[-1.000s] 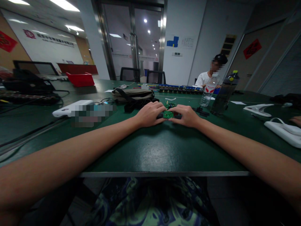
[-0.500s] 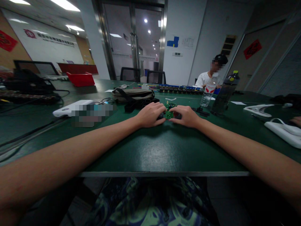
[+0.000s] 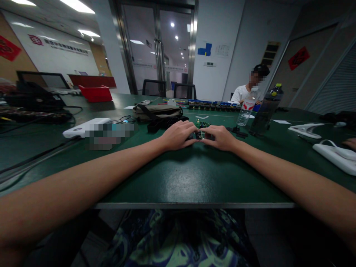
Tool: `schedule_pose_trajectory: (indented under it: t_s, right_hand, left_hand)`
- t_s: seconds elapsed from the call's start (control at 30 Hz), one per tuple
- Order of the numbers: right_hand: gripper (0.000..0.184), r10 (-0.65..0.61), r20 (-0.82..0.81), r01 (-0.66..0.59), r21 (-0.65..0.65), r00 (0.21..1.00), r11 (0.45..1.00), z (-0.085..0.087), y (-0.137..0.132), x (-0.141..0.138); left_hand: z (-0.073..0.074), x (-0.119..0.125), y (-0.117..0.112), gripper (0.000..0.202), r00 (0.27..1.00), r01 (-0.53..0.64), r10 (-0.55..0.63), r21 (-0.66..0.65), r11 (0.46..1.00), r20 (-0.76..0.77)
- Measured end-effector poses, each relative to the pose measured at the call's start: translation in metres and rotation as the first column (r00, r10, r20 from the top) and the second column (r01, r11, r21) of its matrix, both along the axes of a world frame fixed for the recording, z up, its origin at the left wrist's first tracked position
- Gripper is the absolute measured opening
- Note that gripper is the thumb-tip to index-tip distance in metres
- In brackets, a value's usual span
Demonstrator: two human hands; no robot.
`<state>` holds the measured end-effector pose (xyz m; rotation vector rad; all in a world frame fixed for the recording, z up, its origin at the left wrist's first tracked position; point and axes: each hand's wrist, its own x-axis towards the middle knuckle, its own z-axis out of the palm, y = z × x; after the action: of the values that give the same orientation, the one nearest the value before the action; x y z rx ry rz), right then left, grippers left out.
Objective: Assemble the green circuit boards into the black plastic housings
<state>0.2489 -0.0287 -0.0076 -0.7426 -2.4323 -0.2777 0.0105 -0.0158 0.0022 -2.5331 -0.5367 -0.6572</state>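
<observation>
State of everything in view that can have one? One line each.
Left hand: fingers closed on the small board
Right hand: fingers closed on the same board
Small board: held between both hands
Clear bottle: standing
Dark bottle: standing, yellow-green cap on
Red bin: upright, contents not visible
Glass doors: appear shut
Ceiling lights: on

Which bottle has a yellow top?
The dark bottle on the right; the clear bottle beside it shows red label markings, no yellow.
</observation>
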Motion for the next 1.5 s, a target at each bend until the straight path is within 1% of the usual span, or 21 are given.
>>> schedule_pose_trajectory:
  t_s: [0.2, 0.33, 0.5, 0.73, 1.17, 1.4, 1.5]
  right_hand:
    - [0.037, 0.000, -0.001, 0.000, -0.011, 1.000, 1.000, 0.0003, 0.0010, 0.0000]
    - [0.037, 0.010, -0.039, -0.011, -0.024, 0.999, 1.000, 0.0016, -0.0011, -0.0015]
    - [0.030, 0.029, -0.074, -0.032, -0.037, 0.997, 0.999, 0.0026, -0.0042, -0.0025]
    - [0.027, 0.016, -0.049, -0.018, -0.048, 0.999, 0.999, 0.0018, -0.0024, -0.0023]
    - [0.032, -0.035, 0.045, 0.038, -0.063, 0.998, 0.997, 0.0008, -0.0010, -0.0024]
    - [0.032, -0.003, 0.017, 0.003, -0.044, 1.000, 0.999, -0.0005, 0.0015, -0.0011]
    - [0.033, 0.007, 0.012, -0.007, -0.035, 1.000, 0.999, -0.0005, 0.0020, -0.0006]
  left_hand:
    - [-0.0001, 0.0001, -0.0019, 0.034, 1.000, -0.006, 0.007, 0.048, 0.999, -0.023]
    - [-0.0001, 0.0004, -0.0024, 0.033, 1.000, -0.020, 0.021, 0.063, 0.998, -0.015]
    - [0.0000, 0.0006, -0.0021, 0.034, 1.000, -0.024, 0.024, 0.054, 0.998, -0.014]
    - [0.0007, 0.0005, -0.0019, 0.032, 1.000, 0.000, 0.001, 0.044, 0.999, -0.015]
    - [-0.0006, -0.0006, -0.0001, 0.033, 0.998, 0.059, -0.058, 0.049, 0.997, -0.029]
    - [-0.0003, -0.0013, -0.0001, 0.032, 0.999, 0.042, -0.041, 0.044, 0.998, -0.025]
    - [-0.0006, -0.0009, -0.0002, 0.032, 0.998, 0.062, -0.061, 0.061, 0.996, -0.009]
